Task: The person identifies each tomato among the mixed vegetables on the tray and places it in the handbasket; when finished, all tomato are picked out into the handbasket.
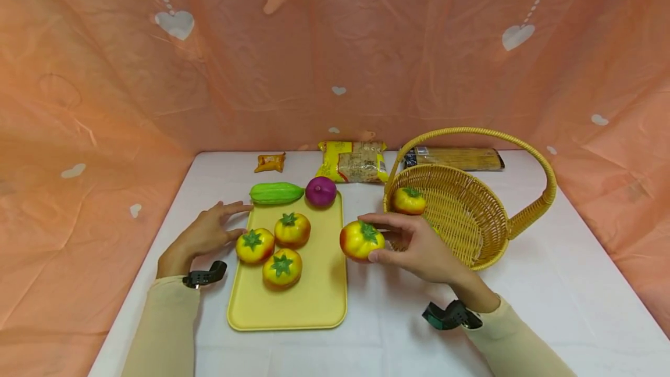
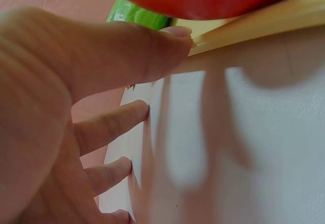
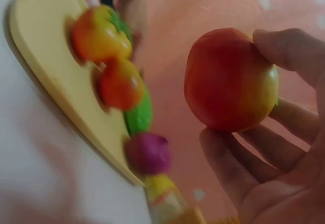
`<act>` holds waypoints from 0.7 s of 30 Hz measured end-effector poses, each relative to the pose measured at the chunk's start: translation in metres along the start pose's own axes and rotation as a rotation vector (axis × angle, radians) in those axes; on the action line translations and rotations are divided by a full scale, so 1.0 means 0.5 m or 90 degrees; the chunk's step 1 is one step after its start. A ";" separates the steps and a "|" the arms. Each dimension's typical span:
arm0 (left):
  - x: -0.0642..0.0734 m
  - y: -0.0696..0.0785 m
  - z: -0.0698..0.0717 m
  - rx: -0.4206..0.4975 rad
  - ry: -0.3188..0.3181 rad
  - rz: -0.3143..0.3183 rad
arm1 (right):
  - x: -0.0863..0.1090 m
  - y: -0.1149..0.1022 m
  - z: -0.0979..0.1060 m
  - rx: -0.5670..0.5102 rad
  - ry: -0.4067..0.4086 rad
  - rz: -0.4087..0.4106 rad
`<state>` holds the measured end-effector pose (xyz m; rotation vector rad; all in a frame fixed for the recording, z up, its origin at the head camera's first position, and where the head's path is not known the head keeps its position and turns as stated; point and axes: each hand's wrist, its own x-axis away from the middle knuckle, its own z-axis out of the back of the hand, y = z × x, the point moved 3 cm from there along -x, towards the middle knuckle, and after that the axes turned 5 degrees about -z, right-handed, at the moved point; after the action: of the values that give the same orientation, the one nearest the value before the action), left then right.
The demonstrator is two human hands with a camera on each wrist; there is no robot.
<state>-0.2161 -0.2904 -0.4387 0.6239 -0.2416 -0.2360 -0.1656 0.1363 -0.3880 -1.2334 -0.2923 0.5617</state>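
My right hand [image 1: 421,252] pinches a yellow-and-red toy tomato [image 1: 360,242] with a green star-shaped top, between thumb and fingers. It hovers between the yellow tray [image 1: 319,301] and the wicker basket [image 1: 499,237]; the right wrist view shows its red underside [image 3: 228,82]. At the tray's left edge my left hand [image 1: 211,230] has its fingers spread, thumb tip beside the rim and close to a tomato [image 1: 255,246]. Two more tomatoes, one farther back [image 1: 292,230] and one nearer me [image 1: 282,269], sit with it on the tray. Another tomato [image 1: 409,201] lies inside the basket.
A green gourd-like vegetable [image 1: 276,193] and a purple onion [image 1: 321,192] lie at the tray's far end. Behind are a small orange packet [image 1: 270,162], a yellow bag [image 1: 353,162] and a pack of thin sticks [image 1: 460,158]. The basket's tall handle [image 1: 548,188] arches above it.
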 end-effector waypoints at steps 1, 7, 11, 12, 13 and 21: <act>0.000 0.000 0.000 -0.001 0.000 0.000 | 0.001 0.000 0.011 0.002 0.013 -0.002; 0.001 0.000 0.000 0.001 0.001 0.002 | 0.004 0.012 0.069 0.014 0.080 -0.030; 0.000 -0.003 0.000 0.006 0.001 0.006 | 0.005 0.030 0.097 0.034 0.113 -0.073; -0.001 -0.003 -0.001 0.006 0.002 0.005 | 0.006 0.035 0.103 0.042 0.121 -0.087; -0.001 -0.004 -0.001 0.006 0.002 0.004 | 0.007 0.041 0.108 0.049 0.128 -0.101; -0.002 -0.006 -0.002 0.002 0.002 -0.001 | 0.015 0.067 0.137 0.083 0.161 -0.150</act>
<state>-0.2173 -0.2919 -0.4412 0.6273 -0.2379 -0.2363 -0.2018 0.2030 -0.3985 -1.1113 -0.1801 0.2143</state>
